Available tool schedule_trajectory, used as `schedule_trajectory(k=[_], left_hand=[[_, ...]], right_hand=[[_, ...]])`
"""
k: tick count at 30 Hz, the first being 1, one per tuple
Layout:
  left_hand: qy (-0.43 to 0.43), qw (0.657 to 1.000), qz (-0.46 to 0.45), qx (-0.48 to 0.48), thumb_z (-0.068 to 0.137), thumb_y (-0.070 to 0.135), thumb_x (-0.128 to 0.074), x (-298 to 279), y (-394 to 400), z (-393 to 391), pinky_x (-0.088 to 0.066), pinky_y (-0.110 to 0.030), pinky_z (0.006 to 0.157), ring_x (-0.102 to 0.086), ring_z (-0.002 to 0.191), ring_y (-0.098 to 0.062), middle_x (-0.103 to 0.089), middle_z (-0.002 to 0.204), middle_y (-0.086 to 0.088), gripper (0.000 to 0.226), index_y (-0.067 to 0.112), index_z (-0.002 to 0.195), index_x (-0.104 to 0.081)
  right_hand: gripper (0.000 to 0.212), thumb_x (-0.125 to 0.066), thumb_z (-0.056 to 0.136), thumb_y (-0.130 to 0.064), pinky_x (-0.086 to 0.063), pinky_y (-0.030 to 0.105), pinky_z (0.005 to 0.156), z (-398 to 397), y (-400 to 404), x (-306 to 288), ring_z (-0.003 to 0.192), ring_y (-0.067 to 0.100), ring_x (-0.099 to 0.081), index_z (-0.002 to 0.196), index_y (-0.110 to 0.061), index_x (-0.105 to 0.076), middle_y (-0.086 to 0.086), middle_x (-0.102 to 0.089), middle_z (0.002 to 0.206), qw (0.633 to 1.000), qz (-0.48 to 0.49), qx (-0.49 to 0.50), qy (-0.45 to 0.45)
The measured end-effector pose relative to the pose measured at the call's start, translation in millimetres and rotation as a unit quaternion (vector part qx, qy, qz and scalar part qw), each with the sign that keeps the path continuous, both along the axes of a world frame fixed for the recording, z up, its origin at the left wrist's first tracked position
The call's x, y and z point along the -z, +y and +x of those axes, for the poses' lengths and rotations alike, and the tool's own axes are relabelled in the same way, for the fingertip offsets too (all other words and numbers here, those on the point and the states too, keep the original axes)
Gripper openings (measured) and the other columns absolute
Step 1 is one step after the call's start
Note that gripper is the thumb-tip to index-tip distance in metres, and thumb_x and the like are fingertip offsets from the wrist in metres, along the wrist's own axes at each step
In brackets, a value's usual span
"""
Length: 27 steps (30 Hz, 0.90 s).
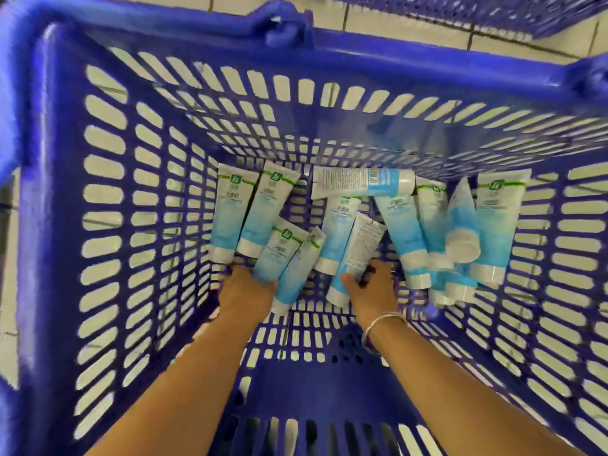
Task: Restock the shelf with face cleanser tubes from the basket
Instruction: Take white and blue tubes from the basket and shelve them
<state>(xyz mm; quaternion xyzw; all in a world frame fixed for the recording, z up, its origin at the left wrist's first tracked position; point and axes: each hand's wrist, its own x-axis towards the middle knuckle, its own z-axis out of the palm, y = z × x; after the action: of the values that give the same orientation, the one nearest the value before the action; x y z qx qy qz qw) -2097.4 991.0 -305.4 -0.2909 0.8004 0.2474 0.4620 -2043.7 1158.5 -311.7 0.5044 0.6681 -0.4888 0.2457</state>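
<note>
Deep in the blue basket (pixel 108 205), the left hand (pixel 245 289) curls its fingers round two cleanser tubes (pixel 283 258). The right hand (pixel 371 287) pinches one tube (pixel 353 258); more tubes (pixel 424 222) lie just beyond the fingers.

Both hands (pixel 309 287) grip cleanser tubes (pixel 357 255) inside the blue basket (pixel 108 199).

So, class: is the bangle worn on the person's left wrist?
No: the silver bangle sits on the right wrist, just behind the right hand, which grips a tube in the basket.
</note>
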Motion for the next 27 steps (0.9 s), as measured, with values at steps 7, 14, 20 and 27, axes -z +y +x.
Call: schedule_trajectory(k=[7,14,20,27], left_hand=[[0.023,0.997,-0.014,0.067,0.082,0.025,-0.066,8.4,5.6,4.7,-0.040,-0.042,0.100,-0.049,0.118,-0.033,-0.052,0.129,-0.013,0.054,0.010,0.128,-0.044],[-0.064,0.993,0.079,-0.065,0.075,0.027,-0.069,-14.7,4.6,1.5,-0.050,-0.037,0.081,-0.060,0.095,-0.025,-0.061,0.107,-0.008,0.048,0.011,0.117,-0.051],[-0.091,0.978,0.142,-0.126,0.079,0.013,-0.065,-61.2,2.1,6.2,-0.049,-0.037,0.066,-0.057,0.067,-0.025,-0.060,0.083,-0.012,0.024,0.006,0.100,-0.055],[0.028,0.966,0.154,-0.207,0.081,0.019,-0.069,-156.0,-10.7,11.4,-0.047,-0.028,0.049,-0.056,0.052,-0.021,-0.059,0.070,-0.008,0.025,0.011,0.099,-0.054]], right_hand=[[0.083,-0.075,0.073,-0.006,-0.045,0.034,0.098,-6.3,-14.5,16.1,0.114,0.025,-0.052,0.139,-0.004,-0.023,0.013,-0.046,0.132,0.993,-0.013,0.101,0.054],[0.035,-0.067,0.083,-0.016,-0.047,0.027,0.063,-4.0,-12.9,-3.5,0.080,0.019,-0.057,0.105,-0.011,-0.040,0.010,-0.057,0.102,0.991,-0.032,0.128,0.013],[0.038,-0.054,0.090,-0.028,-0.037,0.024,0.046,-0.6,-6.7,-49.9,0.063,0.017,-0.049,0.115,0.000,-0.048,0.010,-0.054,0.087,0.984,-0.076,0.109,-0.117],[0.032,-0.063,0.084,-0.026,-0.042,0.024,0.042,-2.8,-8.3,-156.8,0.050,0.019,-0.052,0.104,-0.006,-0.048,0.011,-0.052,0.069,0.940,-0.232,0.246,-0.035]])
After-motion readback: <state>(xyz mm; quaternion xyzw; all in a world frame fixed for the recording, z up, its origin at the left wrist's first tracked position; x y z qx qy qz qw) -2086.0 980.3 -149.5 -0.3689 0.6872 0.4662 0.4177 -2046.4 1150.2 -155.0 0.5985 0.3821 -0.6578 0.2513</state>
